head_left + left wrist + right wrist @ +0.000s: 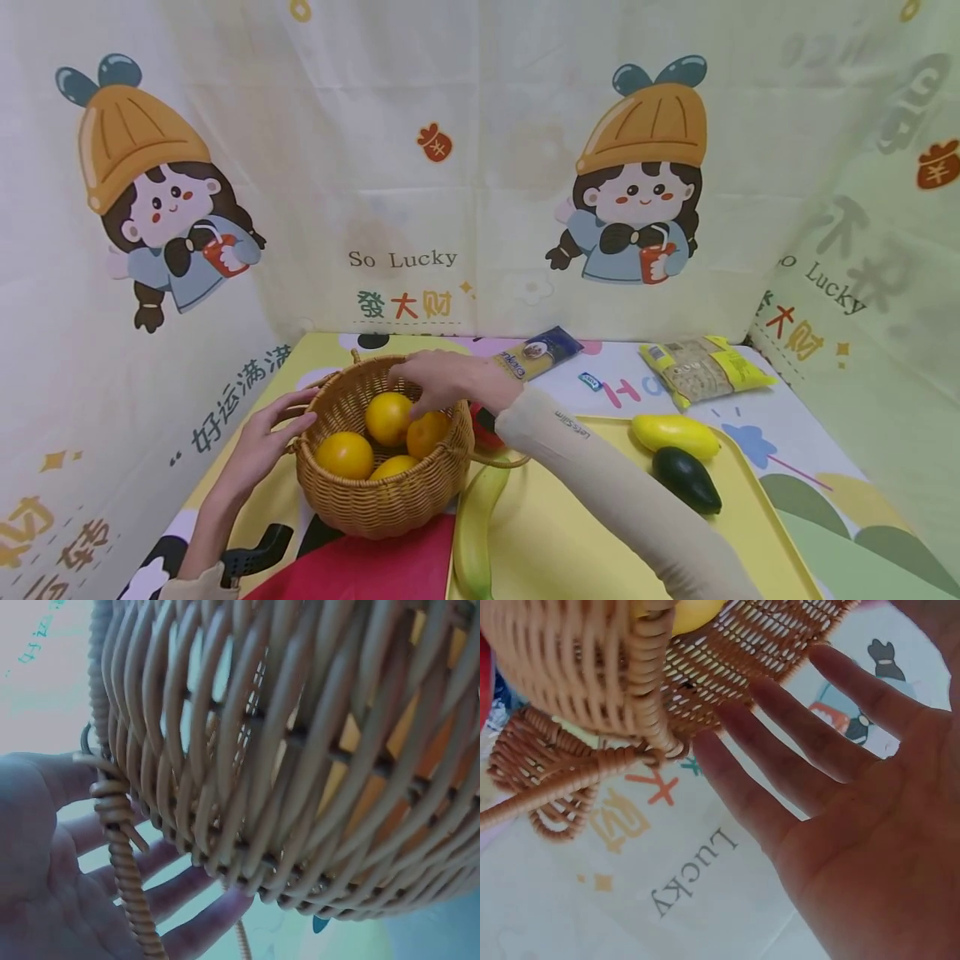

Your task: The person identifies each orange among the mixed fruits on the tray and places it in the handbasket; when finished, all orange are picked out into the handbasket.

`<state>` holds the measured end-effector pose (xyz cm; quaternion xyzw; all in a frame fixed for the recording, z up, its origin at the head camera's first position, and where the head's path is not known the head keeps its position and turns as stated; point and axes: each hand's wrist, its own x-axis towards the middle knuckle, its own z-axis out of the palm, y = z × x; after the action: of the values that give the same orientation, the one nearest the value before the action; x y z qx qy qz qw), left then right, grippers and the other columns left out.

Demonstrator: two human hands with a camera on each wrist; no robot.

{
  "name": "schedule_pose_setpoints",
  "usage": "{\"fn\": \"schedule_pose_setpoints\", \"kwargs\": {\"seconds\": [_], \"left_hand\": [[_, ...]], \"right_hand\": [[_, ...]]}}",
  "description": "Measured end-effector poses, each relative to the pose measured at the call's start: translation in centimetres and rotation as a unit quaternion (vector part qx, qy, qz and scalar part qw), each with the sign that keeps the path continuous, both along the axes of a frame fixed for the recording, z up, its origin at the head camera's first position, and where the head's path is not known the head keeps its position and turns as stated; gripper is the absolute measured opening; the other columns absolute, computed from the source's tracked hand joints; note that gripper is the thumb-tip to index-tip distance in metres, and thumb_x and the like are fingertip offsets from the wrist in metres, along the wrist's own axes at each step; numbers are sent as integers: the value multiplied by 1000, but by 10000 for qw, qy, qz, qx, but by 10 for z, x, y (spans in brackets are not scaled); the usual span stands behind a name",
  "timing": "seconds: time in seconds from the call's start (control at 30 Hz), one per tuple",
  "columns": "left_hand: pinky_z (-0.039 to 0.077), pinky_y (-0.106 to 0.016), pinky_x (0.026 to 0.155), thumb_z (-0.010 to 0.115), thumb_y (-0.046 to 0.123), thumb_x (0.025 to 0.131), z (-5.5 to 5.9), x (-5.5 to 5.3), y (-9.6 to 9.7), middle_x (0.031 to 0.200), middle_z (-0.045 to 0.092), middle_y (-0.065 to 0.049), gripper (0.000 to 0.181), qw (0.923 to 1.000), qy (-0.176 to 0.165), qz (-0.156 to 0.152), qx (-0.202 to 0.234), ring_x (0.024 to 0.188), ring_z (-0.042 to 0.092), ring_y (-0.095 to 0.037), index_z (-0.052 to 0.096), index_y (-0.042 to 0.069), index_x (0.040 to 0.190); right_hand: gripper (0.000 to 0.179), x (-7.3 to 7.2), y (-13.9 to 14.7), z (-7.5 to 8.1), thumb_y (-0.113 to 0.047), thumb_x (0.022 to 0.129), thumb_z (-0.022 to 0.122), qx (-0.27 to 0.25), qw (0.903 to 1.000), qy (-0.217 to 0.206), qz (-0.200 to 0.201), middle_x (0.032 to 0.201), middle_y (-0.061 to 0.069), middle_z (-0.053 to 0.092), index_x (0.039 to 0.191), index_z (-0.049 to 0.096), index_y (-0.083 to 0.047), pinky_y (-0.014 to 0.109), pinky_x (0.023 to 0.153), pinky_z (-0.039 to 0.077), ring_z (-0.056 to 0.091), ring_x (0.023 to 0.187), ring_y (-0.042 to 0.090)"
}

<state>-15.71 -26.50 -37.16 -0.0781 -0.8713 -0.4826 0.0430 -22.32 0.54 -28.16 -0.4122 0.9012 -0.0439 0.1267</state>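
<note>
A brown wicker basket (pixel 382 508) stands tilted toward the camera, with several orange round fruits (pixel 343 455) inside. My left hand (pixel 258 446) is at the basket's left side. In the left wrist view its spread fingers (pixel 202 922) reach along the woven wall, fingertips right at the wicker, beside the corded handle (pixel 131 892). Over the basket's far right rim is my right hand (pixel 442 379), its fingers pointing down among the fruit in the head view. Up close, the right fingers (pixel 795 735) are straight and apart, with nothing in the palm.
Right of the basket, a banana (pixel 480 525) lies on the edge of a yellow tray (pixel 570 533). A yellow oblong fruit (pixel 675 436) and a dark avocado (pixel 685 480) share the tray. Behind lie a blue pasta packet (pixel 540 352) and a yellow-edged bag (pixel 705 369). A red item (pixel 486 429) is partly hidden.
</note>
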Motion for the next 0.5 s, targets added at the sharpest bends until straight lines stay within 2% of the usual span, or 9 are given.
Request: {"fn": "schedule_pose_setpoints", "kwargs": {"seconds": [0.1, 0.2, 0.33, 0.5], "left_hand": [[54, -42, 83, 50, 26, 101, 4, 2, 4, 136, 48, -26, 47, 9987, 287, 82, -409, 120, 47, -40, 44, 0, 140], [47, -53, 92, 50, 25, 101, 11, 4, 11, 136, 49, -27, 48, 9944, 557, 213, -876, 122, 46, -42, 44, -3, 139], [37, -64, 97, 49, 33, 101, 22, 5, 23, 139, 46, -27, 53, 9864, 712, 337, -1445, 127, 40, -45, 42, -1, 141], [27, -66, 103, 45, 43, 100, 34, 5, 41, 144, 40, -26, 60, 9727, 842, 267, -2148, 134, 32, -46, 43, -1, 141]], "right_hand": [[55, 2, 7, 0, -49, 91, 59, -199, 9998, 85, -52, 133, 2, 53, 138, 51, -21, 31, 97, 42, 52, 114, 16], [57, 4, 16, -1, -57, 95, 47, -384, 9989, 194, -194, 133, 2, 53, 139, 50, -21, 32, 99, 42, 51, 115, 15], [56, 7, 30, -6, -56, 98, 38, -731, 9958, 326, -439, 140, 5, 48, 141, 48, -22, 37, 104, 38, 48, 124, 19], [56, 13, 55, -15, -53, 100, 36, -1211, 9884, 398, -820, 153, 10, 33, 146, 42, -22, 46, 113, 26, 32, 140, 28]]}}
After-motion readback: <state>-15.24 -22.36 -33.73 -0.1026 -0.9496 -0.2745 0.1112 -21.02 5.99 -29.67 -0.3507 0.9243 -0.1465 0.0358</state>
